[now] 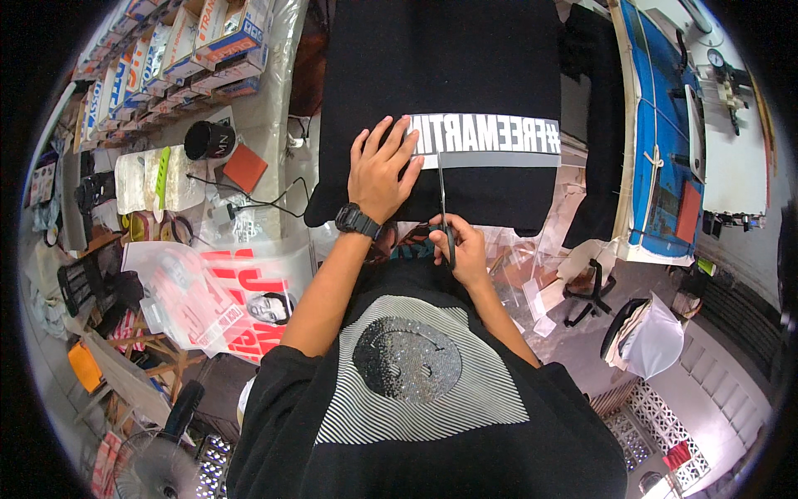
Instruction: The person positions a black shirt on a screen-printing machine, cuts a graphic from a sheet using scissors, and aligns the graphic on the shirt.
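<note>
A black cloth (440,58), perhaps a garment, lies spread in front of me. Across its near part runs a strip of transfer film (507,159) with white block letters and a greyish lower margin. My left hand (380,170) rests flat with fingers spread over the strip's left end, which it hides in part. On the near side, my right hand (464,249) holds a pair of scissors (442,195), their handles in its fingers. The blades point away from me and reach the strip's lower margin, right of my left hand. Whether they have cut into it is unclear.
Printed plastic sheets (212,299) lie at the left, near a black mug (209,140), an orange-red square (245,169) and a dark cable. Cardboard boxes (179,50) fill the upper left. A blue-topped bench (661,125) stands close on the right.
</note>
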